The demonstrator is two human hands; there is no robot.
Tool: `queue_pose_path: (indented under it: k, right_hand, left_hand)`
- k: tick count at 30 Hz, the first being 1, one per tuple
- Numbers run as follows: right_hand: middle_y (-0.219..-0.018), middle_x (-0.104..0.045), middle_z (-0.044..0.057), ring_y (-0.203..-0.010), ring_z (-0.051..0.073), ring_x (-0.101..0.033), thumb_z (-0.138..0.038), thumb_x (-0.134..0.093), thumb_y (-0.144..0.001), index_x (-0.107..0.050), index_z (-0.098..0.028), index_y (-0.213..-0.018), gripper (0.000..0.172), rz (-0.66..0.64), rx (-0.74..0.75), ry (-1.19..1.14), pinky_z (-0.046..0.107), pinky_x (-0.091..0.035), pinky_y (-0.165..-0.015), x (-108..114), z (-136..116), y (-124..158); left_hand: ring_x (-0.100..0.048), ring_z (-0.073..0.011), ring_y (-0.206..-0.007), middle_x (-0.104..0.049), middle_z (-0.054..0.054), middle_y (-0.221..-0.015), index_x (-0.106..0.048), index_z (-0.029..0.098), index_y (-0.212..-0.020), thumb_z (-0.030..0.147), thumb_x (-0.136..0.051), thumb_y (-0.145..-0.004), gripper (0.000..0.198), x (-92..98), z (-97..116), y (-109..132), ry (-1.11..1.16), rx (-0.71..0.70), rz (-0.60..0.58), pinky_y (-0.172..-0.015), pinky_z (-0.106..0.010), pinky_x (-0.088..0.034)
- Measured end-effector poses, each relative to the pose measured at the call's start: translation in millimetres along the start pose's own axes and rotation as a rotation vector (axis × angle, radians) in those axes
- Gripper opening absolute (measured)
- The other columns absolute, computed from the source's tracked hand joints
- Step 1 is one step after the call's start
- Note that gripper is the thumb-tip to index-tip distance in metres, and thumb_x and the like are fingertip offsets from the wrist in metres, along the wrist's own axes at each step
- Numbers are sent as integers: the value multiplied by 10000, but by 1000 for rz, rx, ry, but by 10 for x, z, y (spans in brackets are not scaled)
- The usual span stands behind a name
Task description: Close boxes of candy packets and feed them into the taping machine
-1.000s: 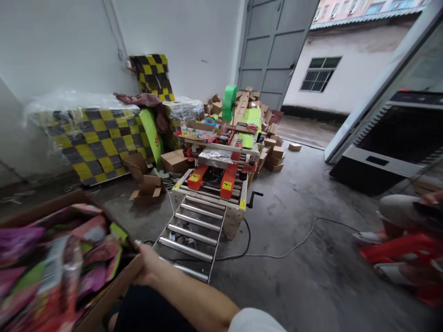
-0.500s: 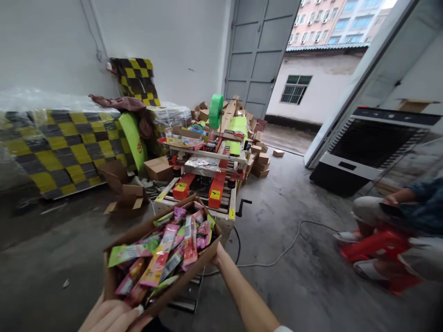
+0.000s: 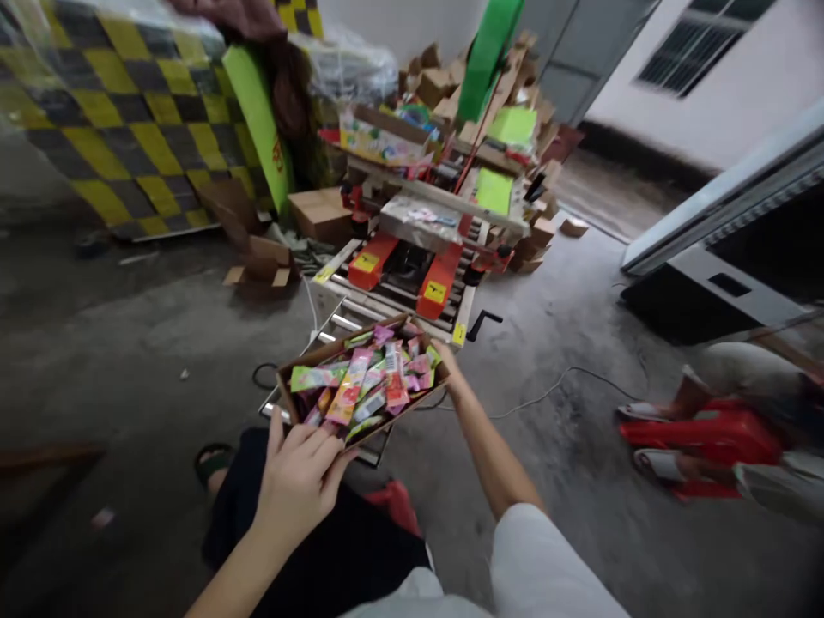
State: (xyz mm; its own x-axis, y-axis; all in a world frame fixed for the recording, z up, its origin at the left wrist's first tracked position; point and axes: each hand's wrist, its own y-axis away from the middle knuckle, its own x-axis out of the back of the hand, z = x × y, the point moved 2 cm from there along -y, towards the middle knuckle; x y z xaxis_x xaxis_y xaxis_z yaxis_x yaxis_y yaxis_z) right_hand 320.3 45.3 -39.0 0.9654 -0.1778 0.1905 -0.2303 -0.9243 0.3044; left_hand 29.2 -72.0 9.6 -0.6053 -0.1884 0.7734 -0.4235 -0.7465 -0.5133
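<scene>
An open cardboard box point(image 3: 302, 374) packed with several bright snack packets point(image 3: 364, 382) rests on the near end of the steel roller conveyor point(image 3: 341, 319). My left hand point(image 3: 299, 476) grips the box's near edge, fingers curled over the rim. My right hand point(image 3: 444, 359) holds the far right corner of the box; its fingers are mostly hidden behind the cardboard. Beyond the box stands the carton-sealing machine point(image 3: 412, 257) with orange guides.
Yellow-and-black checkered bundles point(image 3: 109, 120) line the wall at left. Loose cartons point(image 3: 257, 257) and a heap of small boxes point(image 3: 444, 81) surround the machine. A cable point(image 3: 554, 390) runs across the concrete floor. Another person sits on a red stool point(image 3: 708, 438) at right.
The box has travelled from my left side forward onto the conveyor's end. My left hand has come into view on its near edge. The view has tilted down.
</scene>
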Motion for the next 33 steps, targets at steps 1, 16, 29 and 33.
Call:
queue_pose_path:
  k: [1,16,29,33]
  right_hand:
    - [-1032,-668,50,-905,171,-637,-448,-659,-938,-660,-145,-1087,337,-30,-4,9,310,-540,-803,79,-40,-28]
    - [-869,-571,-6,-702,117,-461,-581,-818,-722,-546,-179,-984,551,-952,383,635,240,-411,-618,-149,-709,60]
    - [-872,-651,4,-788,151,-579,-474,-865,-720,-673,-175,-1117,532,-911,362,813,247,-450,-689,-226,-682,26]
    - [-838,-667,-1,-801,160,-606,-339,-864,-741,-701,-182,-937,300,-616,426,973,249,-431,-705,-399,-682,-7]
  left_hand:
    - [-636,-229,-800,-701,13,-798,-616,244,-845,281,-627,-918,82,20,-5,-19,50,32,-25,-1224,-615,-167]
    - [-560,-152,-730,-704,11,-809,-654,214,-876,453,-407,-1024,375,-540,-246,-686,421,133,-783,-911,-358,-300]
    - [-577,-229,-878,-635,-22,-896,-590,203,-945,662,-547,-863,468,-431,-500,-910,558,196,-967,-772,-309,-410]
    - [-613,-270,-895,-631,-66,-900,-563,196,-957,586,-676,-846,421,-369,-637,-906,210,169,-529,-802,-359,-469]
